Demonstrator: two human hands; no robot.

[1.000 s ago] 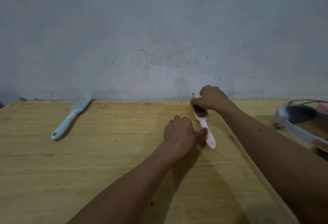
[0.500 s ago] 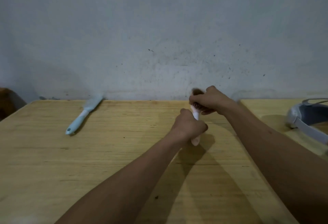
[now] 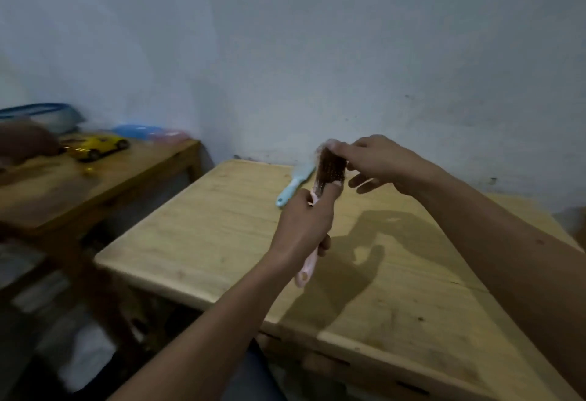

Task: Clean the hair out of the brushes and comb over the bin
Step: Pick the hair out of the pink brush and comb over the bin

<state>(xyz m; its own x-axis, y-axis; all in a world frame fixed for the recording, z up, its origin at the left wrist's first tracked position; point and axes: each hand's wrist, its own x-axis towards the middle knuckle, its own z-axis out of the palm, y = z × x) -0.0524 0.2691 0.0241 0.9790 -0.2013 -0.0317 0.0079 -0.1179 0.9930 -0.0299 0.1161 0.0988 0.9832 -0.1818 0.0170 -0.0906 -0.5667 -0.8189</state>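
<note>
Up above the wooden bench, the left hand has its grip wrapped around the handle of the pink hairbrush, while the right hand pinches at the bristle head; a blue comb lies on the bench behind

We face a pale grey-blue plastered wall, scuffed and dotted with small dark specks low down. Against it stands a light wooden table, its grain running across the top, with a soft shadow falling on its right half. To our left sits a second, darker wooden table, also near the wall, carrying a yellow toy car, a blue-rimmed basin and a blue lid. The light is dim and even. The floor below is too blurred to make out.
</note>
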